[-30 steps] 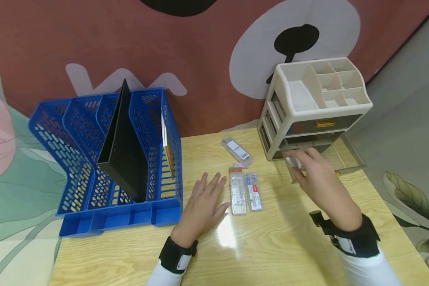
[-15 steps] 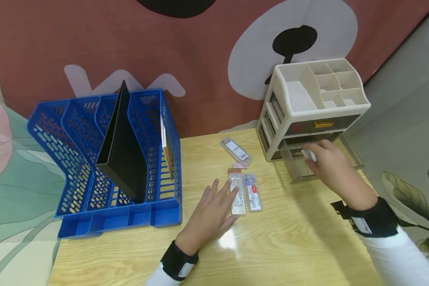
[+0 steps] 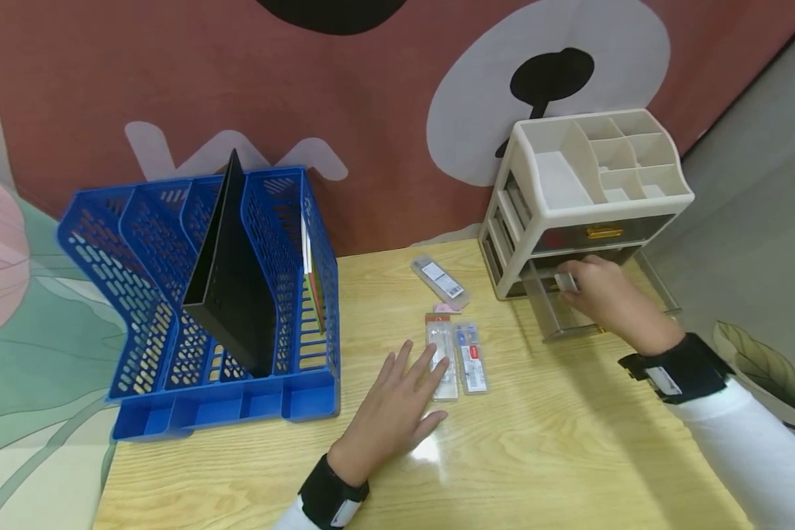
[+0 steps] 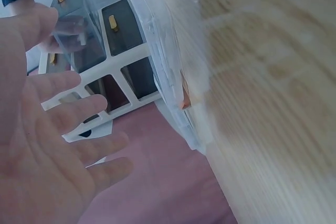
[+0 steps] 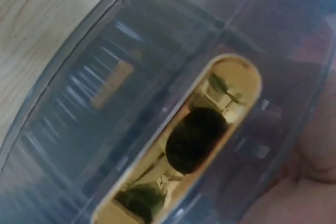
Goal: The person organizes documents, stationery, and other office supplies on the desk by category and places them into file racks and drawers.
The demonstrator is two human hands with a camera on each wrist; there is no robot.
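If its pinch slackens, the right hand (image 3: 606,298) could drop the small white item (image 3: 565,282), at the open drawer (image 3: 543,305) of the drawer unit (image 3: 559,177), inside or above unclear; the near wall (image 3: 570,332) could snag knuckles. Left of the drawer unit, the spread left hand (image 3: 391,412) partly hides 1 of 3 slim cases (image 3: 441,338); a blue rack (image 3: 218,403) stands farther left.
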